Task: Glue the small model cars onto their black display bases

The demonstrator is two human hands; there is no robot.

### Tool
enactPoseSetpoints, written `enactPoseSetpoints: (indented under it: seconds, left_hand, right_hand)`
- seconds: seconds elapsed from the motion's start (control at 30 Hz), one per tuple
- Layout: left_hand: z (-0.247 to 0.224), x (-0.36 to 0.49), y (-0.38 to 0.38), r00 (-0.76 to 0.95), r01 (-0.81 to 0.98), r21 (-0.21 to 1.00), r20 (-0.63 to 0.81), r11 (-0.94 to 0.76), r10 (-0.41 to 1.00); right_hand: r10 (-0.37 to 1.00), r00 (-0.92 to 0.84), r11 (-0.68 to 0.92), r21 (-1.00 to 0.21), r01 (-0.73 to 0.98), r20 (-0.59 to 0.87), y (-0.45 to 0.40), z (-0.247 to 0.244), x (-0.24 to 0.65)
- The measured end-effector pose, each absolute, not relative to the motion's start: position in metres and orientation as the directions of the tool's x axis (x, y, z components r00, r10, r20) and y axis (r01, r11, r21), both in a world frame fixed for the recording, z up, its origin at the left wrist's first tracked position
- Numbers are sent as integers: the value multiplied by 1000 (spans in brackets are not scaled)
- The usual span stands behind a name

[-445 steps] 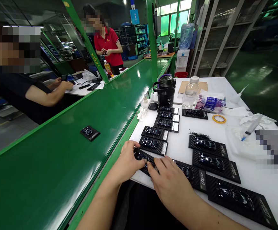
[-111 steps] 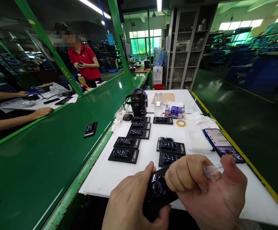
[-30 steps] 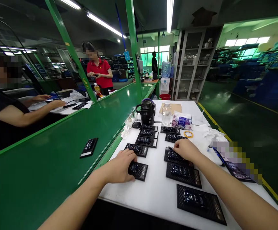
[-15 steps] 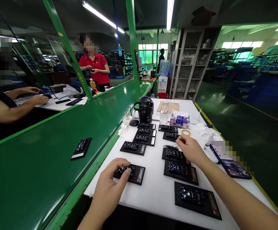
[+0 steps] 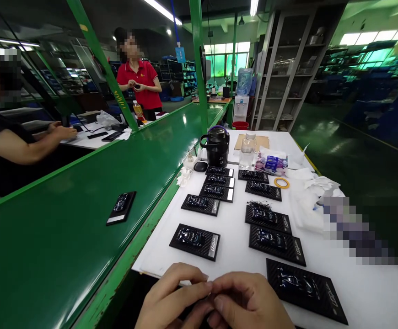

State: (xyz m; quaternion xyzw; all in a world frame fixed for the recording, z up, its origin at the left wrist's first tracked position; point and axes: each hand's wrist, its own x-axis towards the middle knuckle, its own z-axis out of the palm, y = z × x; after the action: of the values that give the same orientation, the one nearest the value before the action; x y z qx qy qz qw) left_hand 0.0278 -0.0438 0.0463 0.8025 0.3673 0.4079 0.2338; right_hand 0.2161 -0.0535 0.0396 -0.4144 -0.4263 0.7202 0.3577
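Note:
My left hand (image 5: pixel 176 297) and my right hand (image 5: pixel 249 299) meet fingertip to fingertip at the table's front edge. Both are closed in a pinch, and whatever lies between the fingertips is too small or hidden to make out. Just beyond them a dark model car on a black patterned base (image 5: pixel 195 242) rests on the white table (image 5: pixel 233 242). To the right, beside my right hand, is a larger-looking car base (image 5: pixel 307 290). More such bases stand in two columns, with thin black bits (image 5: pixel 259 204) at one of them.
A green conveyor (image 5: pixel 65 233) runs along the left, carrying one car base (image 5: pixel 121 208). Farther back are a black jug (image 5: pixel 217 146), a clear bottle (image 5: pixel 247 151), yellow tape (image 5: pixel 282 183) and white tissues (image 5: pixel 309 201). Two people work across the conveyor.
My left hand has left the near car base and my right hand has come back from the right column; they now meet at the front edge. The view has shifted slightly.

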Motion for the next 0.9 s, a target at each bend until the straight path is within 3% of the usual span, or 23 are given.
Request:
enactPoseSetpoints:
  seconds: [0.1,0.17,0.27,0.33,0.43,0.6,0.7,0.9]
  left_hand:
    - [45,27,-42,442,448,606,489,-658,752]
    - [46,29,-42,446,469,610,461,-639,767]
    - [47,32,-41,410,473,657,426,-587,807]
    - [47,34,-39,415,454,670,424,-588,805]
    - [43,34,-37,457,435,673,408,-599,791]
    - [35,30,-39,347,467,708,405,-530,846]
    - [34,30,-41,328,467,715,405,-519,853]
    - [34,32,-42,367,439,730,387,-524,846]
  right_hand:
    - [888,-366,-329,-941,-84,-278,-49,44,218]
    - [913,-347,-191,-976,100,-214,-48,48,221]
    - [934,-327,-7,-923,386,-144,-49,54,225]
    - [937,-331,55,-886,460,-114,-51,56,227]
    - [933,-353,93,-894,437,-75,-53,57,227]
    - [956,-241,-113,-968,225,-168,-52,57,223]
    - [949,-254,-154,-978,143,-187,-51,56,218]
    - [939,-255,-197,-969,147,-230,-50,55,211]
